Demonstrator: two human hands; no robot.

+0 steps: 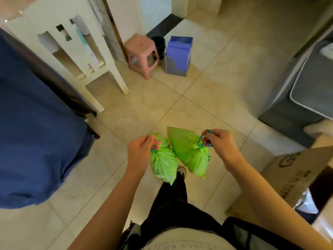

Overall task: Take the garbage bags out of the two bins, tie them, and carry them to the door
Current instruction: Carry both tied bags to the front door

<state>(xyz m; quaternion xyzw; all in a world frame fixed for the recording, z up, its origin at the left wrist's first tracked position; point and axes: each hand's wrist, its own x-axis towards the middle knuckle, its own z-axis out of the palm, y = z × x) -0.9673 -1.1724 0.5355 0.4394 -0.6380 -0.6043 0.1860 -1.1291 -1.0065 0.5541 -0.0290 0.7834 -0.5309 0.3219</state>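
Left grip point(139, 150) closed on the blue drawstring of the left green bag point(163, 165), which hangs just below it over the tiled floor point(162, 105). Right green bag point(189, 152) touches it (both tied shut), hanging from the right grip point(219, 142), closed on its drawstring loop point(203, 140).

Bare forearms, black trousers point(173, 208), pale printed top point(185, 240).
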